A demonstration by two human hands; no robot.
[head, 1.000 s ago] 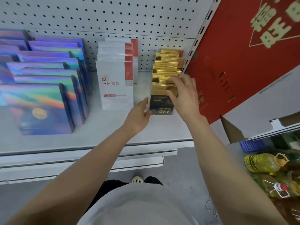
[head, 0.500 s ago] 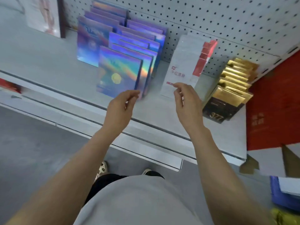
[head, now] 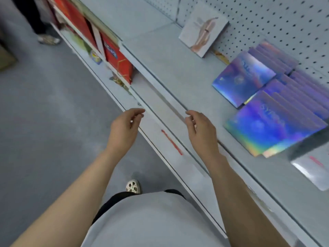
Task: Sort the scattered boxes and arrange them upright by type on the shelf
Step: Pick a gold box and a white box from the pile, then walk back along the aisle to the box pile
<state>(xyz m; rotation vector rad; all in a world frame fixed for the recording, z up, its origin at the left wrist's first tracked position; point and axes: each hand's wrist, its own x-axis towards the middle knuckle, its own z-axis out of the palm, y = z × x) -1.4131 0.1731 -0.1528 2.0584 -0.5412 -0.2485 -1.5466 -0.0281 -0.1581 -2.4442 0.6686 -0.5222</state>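
Both hands empty: left hand point(head: 122, 129) and right hand point(head: 201, 134) loosely curled over shelf point(head: 170, 72) edge. Next reach suits the lone pale box point(head: 203, 32); grip its side edges, keep it upright.

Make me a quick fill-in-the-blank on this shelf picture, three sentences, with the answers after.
1. Both the left hand and the right hand hold ____.
2. The holographic boxes stand in ____ rows on the shelf.
3. The lone pale box leans against the ____ back panel.

Answers: nothing; two; pegboard
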